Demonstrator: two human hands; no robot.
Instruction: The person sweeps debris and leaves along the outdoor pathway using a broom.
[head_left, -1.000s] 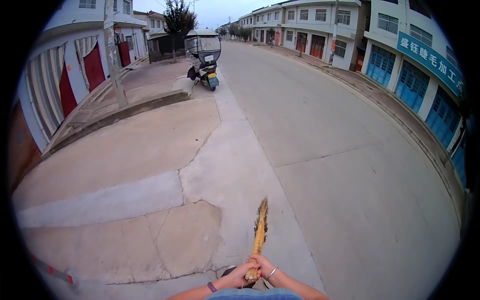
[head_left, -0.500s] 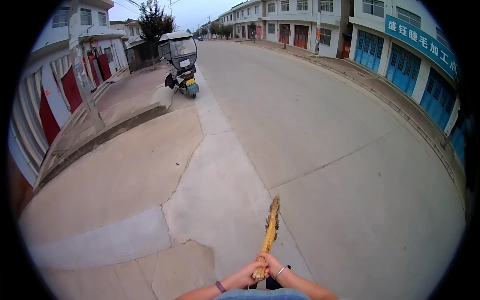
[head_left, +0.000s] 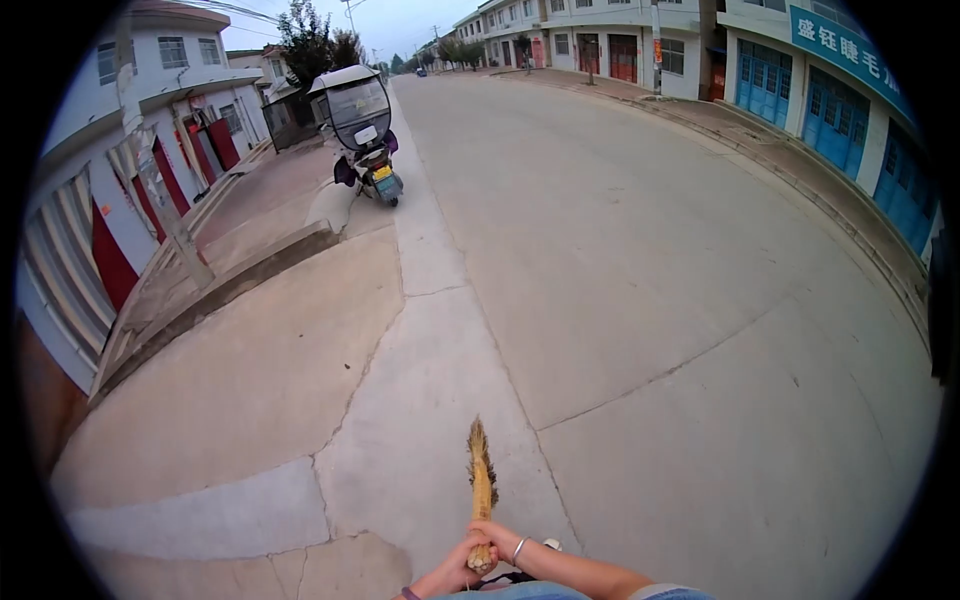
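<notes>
A yellow straw broom [head_left: 483, 488] points away from me over the pavement, its dark, bristly tip farthest out. Both hands are closed around its thick handle, close to my body. My left hand [head_left: 462, 560], with a purple band at the wrist, wraps the butt end from the left. From the right, my right hand [head_left: 499, 540] grips just ahead of it and overlaps it; a silver bracelet [head_left: 519, 549] circles that wrist. The fingers partly hide the handle.
Cracked concrete [head_left: 250, 400] lies under and left of the broom, with a wide road [head_left: 640, 250] to the right. A covered scooter [head_left: 372, 165] is parked ahead on the left, past a raised curb [head_left: 235, 268]. Buildings with blue doors [head_left: 835, 120] line the far side.
The broom and both hands have moved left and lower in view, and the broom's tip has swung left. The view has turned slightly right. Both hands keep their hold.
</notes>
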